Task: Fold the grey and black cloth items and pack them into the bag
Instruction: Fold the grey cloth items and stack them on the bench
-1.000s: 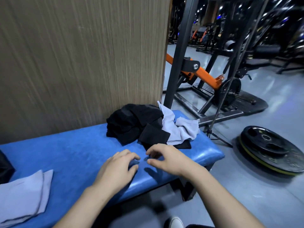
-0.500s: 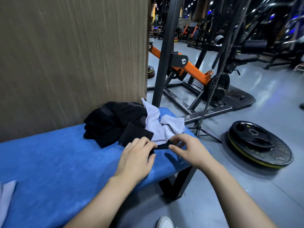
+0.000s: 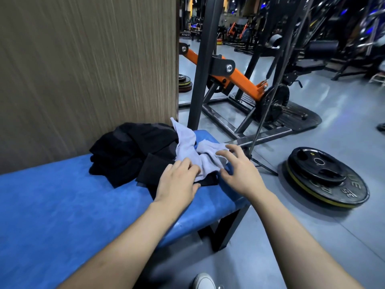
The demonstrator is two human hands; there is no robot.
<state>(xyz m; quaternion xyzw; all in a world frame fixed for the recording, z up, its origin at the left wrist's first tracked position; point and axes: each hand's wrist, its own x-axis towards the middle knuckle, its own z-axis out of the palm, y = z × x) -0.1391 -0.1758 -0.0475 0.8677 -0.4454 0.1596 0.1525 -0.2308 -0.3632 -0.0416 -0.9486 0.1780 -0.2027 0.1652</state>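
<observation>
Shoe: a white shoe toe (image 3: 203, 281) shows at the bottom edge, nearer than both hands, between the forearms.
Left hand: the left hand (image 3: 177, 182) lies palm down, its fingers bent over the near edge of the grey cloth (image 3: 200, 155); the thumb lies against the black fabric below. Whether it actually pinches the cloth cannot be told.
Right hand: the right hand (image 3: 239, 172) is released, fingers spread and loosely bent, holding nothing; its fingertips are at the right end of the grey cloth, and contact cannot be told for sure.
Bench: the blue padded bench (image 3: 62, 205) runs beneath the left hand and off to its left; its right end lies under the right hand.
Grey cloth: crumpled, just beyond both hands and between them, one corner sticking up on the far side.
Black cloth: a rumpled pile of black cloth (image 3: 129, 151) lies left of and beyond the left hand, partly under the grey cloth.
Weight plates: stacked weight plates (image 3: 327, 176) lie flat on the floor to the right of the right hand.
Machine: an orange and black gym machine (image 3: 235, 78) stands farther off, past the cloths.
</observation>
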